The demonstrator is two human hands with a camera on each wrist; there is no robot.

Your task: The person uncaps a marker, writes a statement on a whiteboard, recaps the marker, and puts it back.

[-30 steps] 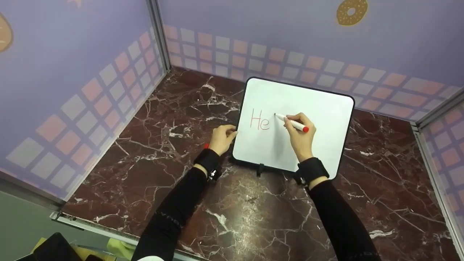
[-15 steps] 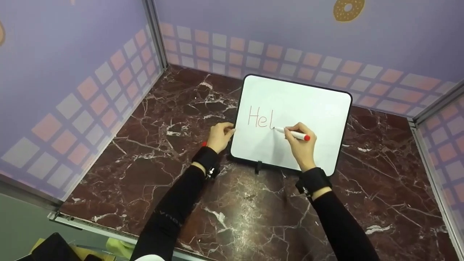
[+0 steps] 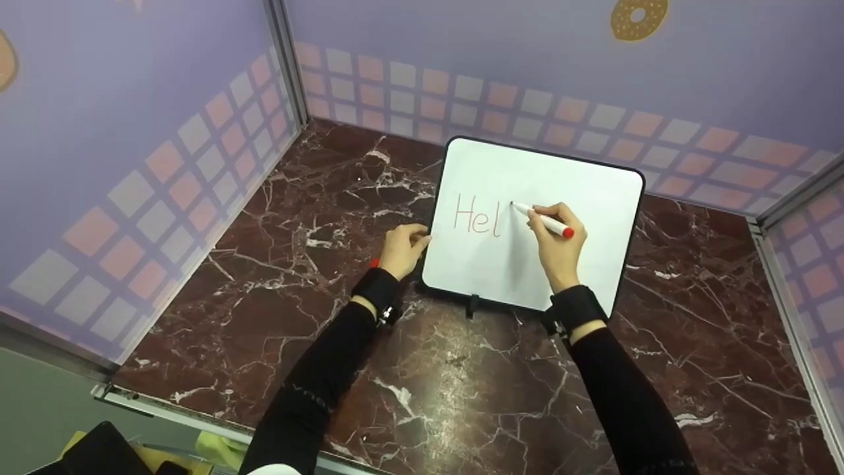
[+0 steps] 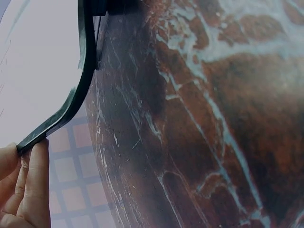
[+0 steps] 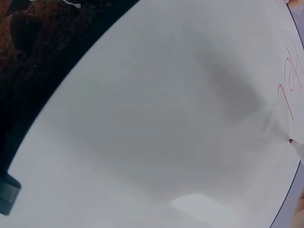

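Note:
A whiteboard with a black rim leans back on the marble table, bearing the red letters "Hel". My right hand pinches a white marker with a red end, its tip right at the board just right of the "l". In the right wrist view the marker's red tip shows beside the letters. My left hand grips the board's left edge between thumb and fingers; in the left wrist view the fingers lie behind the black rim.
A small red thing shows partly behind my left wrist. A black support foot sticks out under the board's lower edge. Purple walls with a checked band stand behind and at both sides of the marble table.
An "l" has been added after "He". My right hand drew down with the marker, then moved up and to the right. The left hand keeps its grip on the board edge.

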